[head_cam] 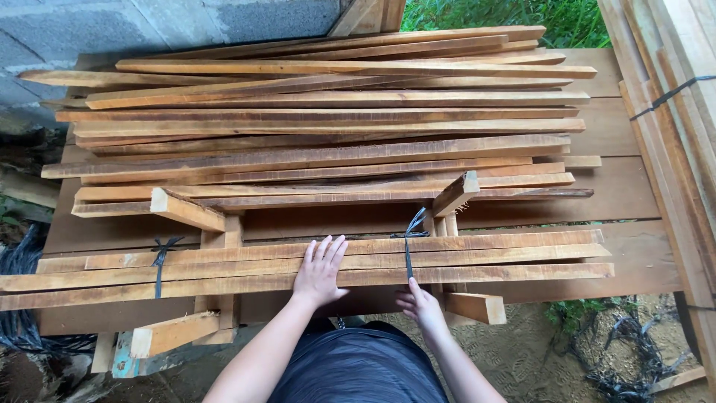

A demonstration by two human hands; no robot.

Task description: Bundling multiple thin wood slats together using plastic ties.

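- The left hand (319, 270) lies flat, palm down.
- Its fingers (325, 250) are straight and spread a little. They point away from the body.
- The left arm is bare. It reaches up from the bottom of the view, and the wrist is straight.
- The right hand (420, 304) sits lower and closer to the body.
- Its fingers (408, 300) are bent and pinched together.
- The right arm is bare too. It comes in from the lower right.
- The two hands are near each other but do not touch.

slat bundle (224, 269): left end cut by frame | black strap (409, 254): lower end hidden behind right hand (419, 306)
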